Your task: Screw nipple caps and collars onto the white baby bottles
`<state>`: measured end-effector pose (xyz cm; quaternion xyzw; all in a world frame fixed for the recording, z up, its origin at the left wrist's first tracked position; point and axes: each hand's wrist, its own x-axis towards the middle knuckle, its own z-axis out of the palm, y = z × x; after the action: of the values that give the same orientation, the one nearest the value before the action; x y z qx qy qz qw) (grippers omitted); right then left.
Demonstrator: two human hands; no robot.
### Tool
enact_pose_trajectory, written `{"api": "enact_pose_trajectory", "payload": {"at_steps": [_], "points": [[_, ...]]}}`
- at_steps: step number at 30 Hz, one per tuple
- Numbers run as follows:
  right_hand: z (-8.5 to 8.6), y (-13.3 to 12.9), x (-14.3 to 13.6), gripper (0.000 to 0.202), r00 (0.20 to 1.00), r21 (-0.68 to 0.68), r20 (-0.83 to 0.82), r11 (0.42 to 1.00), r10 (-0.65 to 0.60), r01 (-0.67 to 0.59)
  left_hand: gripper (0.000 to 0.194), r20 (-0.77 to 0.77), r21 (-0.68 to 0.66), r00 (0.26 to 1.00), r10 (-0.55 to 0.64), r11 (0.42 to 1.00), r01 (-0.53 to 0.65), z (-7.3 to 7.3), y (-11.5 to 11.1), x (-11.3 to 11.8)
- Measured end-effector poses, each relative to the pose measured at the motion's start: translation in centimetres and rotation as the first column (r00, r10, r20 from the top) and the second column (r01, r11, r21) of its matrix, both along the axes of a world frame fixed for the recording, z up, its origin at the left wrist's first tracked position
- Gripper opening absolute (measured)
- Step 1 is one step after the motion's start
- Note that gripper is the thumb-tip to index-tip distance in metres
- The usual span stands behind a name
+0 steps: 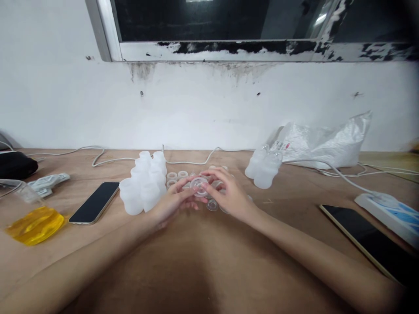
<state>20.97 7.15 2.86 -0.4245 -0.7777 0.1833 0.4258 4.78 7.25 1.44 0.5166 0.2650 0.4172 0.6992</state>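
Between my two hands is a clear round plastic piece, with a ring-shaped rim facing up. My left hand grips its left side, the thumb on top. From the right, my right hand pinches the same piece with thumb and fingers. Clear rings and small clear domed parts lie on the table behind and beneath the hands, partly hidden by them. Frosted white bottles stand in a cluster left of my hands. More frosted bottles with clear tops stand to the right.
A phone and a container of yellow liquid are at the left. Behind the right bottles sits a plastic bag. A dark tablet-like device and a power strip lie at the right. Cables run along the wall.
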Motion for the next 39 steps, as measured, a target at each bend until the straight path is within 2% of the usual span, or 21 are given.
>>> {"api": "enact_pose_trajectory", "payload": {"at_steps": [1, 3, 5, 9, 13, 19, 24, 32, 34, 39], "points": [[0.2, 0.1, 0.0, 0.026, 0.998, -0.122, -0.060, 0.992, 0.032, -0.039, 0.030, -0.059, 0.060, 0.998, 0.036, 0.998, -0.033, 0.2, -0.1, 0.0], [0.4, 0.3, -0.1, 0.028, 0.984, -0.325, -0.166, 0.939, 0.065, -0.116, 0.029, -0.169, 0.182, 0.978, 0.123, 0.979, -0.092, 0.5, -0.2, 0.1], [0.6, 0.5, -0.2, 0.029, 0.973, -0.421, -0.223, 0.895, 0.058, -0.150, 0.025, -0.271, 0.306, 0.937, 0.219, 0.943, -0.132, 0.7, -0.2, 0.0], [0.6, 0.6, -0.7, 0.024, 0.971, -0.370, -0.240, 0.924, 0.007, -0.099, 0.018, -0.406, 0.520, 0.844, 0.351, 0.848, -0.102, 1.1, 0.3, -0.1], [0.2, 0.6, -1.2, 0.019, 0.962, -0.312, -0.271, 0.944, 0.019, -0.107, 0.016, -0.418, 0.600, 0.811, 0.409, 0.795, -0.092, 1.7, 0.4, 0.0], [-0.5, 0.3, -1.7, 0.018, 0.934, -0.318, -0.353, 0.931, 0.058, -0.178, 0.014, -0.365, 0.593, 0.843, 0.395, 0.797, -0.117, 1.4, 0.6, 0.3], [-0.6, 0.1, -2.1, 0.017, 0.904, -0.373, -0.426, 0.901, 0.046, -0.221, 0.016, -0.350, 0.616, 0.813, 0.464, 0.769, -0.173, 0.8, 0.7, 0.5], [-1.0, -0.1, -2.2, 0.016, 0.911, -0.351, -0.406, 0.908, 0.074, -0.230, 0.015, -0.359, 0.645, 0.792, 0.493, 0.745, -0.171, 0.4, 0.4, 0.7], [-1.0, 0.0, -2.1, 0.017, 0.904, -0.357, -0.421, 0.902, 0.075, -0.242, 0.015, -0.370, 0.624, 0.801, 0.471, 0.765, -0.162, 0.4, 0.6, 0.6], [-0.5, 0.2, -1.7, 0.021, 0.871, -0.363, -0.486, 0.891, 0.070, -0.274, 0.016, -0.414, 0.472, 0.848, 0.331, 0.875, -0.111, 1.1, 1.4, 0.0]]}}
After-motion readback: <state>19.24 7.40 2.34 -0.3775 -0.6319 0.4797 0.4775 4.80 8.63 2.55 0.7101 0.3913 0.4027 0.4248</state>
